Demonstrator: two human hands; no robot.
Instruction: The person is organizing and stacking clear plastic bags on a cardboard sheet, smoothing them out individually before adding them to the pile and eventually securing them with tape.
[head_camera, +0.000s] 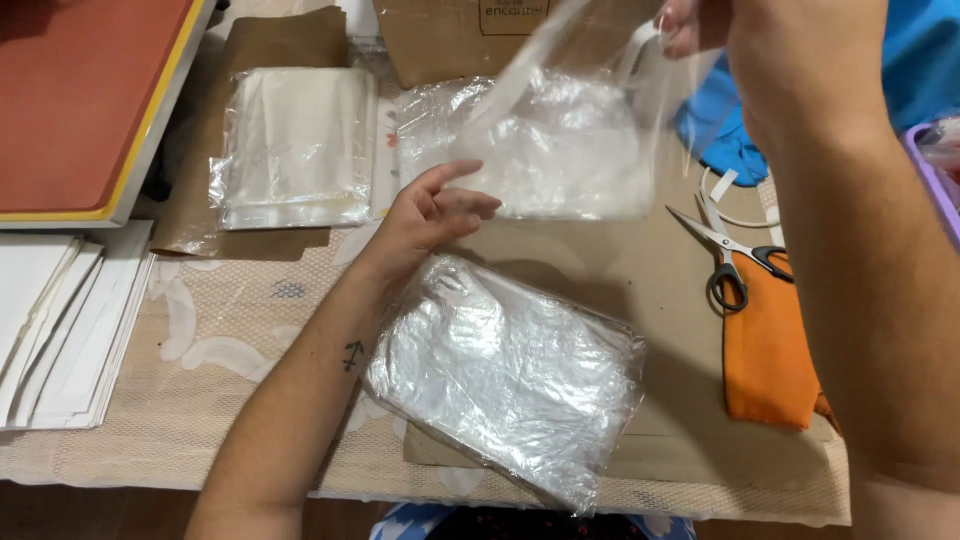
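Overhead, the right hand (690, 25) sits at the top edge of the view, fingers pinched together on the upper edge of a clear plastic bag (560, 140) and holding it up off the table (240, 330). The bag hangs open and crumpled below that grip, its lower part near the brown paper sheet (640, 300). The left hand (430, 215) hovers just beside the bag's lower left corner, fingers spread and slightly curled, gripping nothing (whether a fingertip grazes the film, I cannot tell).

Below the left wrist lies a flat packet of clear plastic bags (505, 375), tilted on the brown paper. A second stack of clear bags (295, 150) rests further left on another brown sheet. Scissors (730, 255) lie to the right, blades apart, their handles over an orange cloth (770, 350). Blue fabric (725, 135) shows behind the right forearm. White paper sheets (60, 330) are stacked at the far left, below a red board with a yellow edge (85, 100).
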